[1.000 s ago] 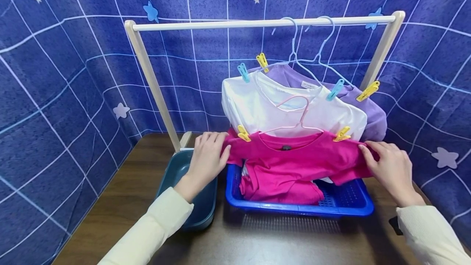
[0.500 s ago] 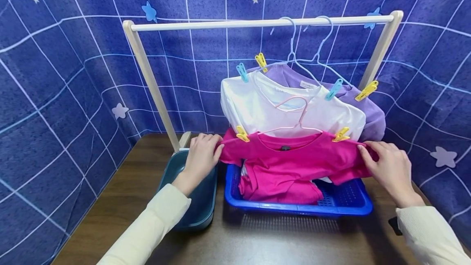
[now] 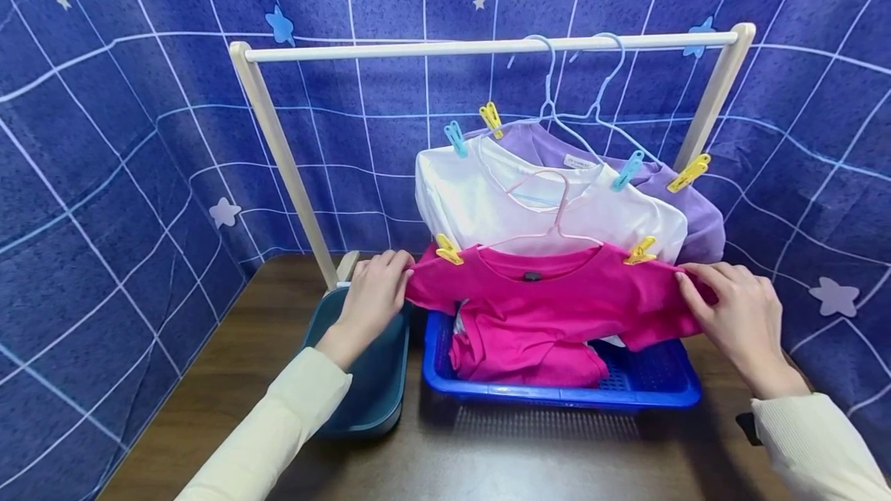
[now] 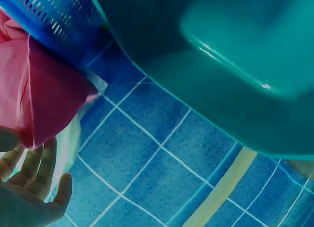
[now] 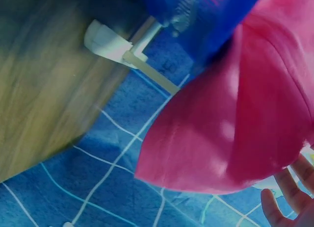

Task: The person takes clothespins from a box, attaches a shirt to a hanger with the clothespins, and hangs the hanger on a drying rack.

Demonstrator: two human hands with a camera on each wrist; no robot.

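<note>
A bright pink T-shirt [image 3: 557, 292] is spread on a pink hanger [image 3: 557, 211], its shoulders clipped with a yellow clothespin [image 3: 448, 249] and another yellow clothespin [image 3: 639, 250]. My left hand [image 3: 372, 292] pinches the sleeve at the left between thumb and fingers. At the opposite end, my right hand [image 3: 741, 315] pinches the other sleeve. The lower part of the shirt lies bunched in a blue basket [image 3: 564, 395]. Each wrist view shows a sleeve [image 4: 49, 94] hanging at the fingertips.
Behind the pink shirt, a white shirt [image 3: 459, 184] and a purple shirt [image 3: 703, 226] hang on blue hangers from a rack bar [image 3: 390, 50], held with clothespins. A dark teal tub [image 3: 390, 377] stands left of the basket on the wooden table [image 3: 230, 331].
My left hand has moved left, drawing its sleeve outward so the shirt lies wider. The hanger and left clothespin have shifted slightly left. My right hand keeps its pinch, nearly still.
</note>
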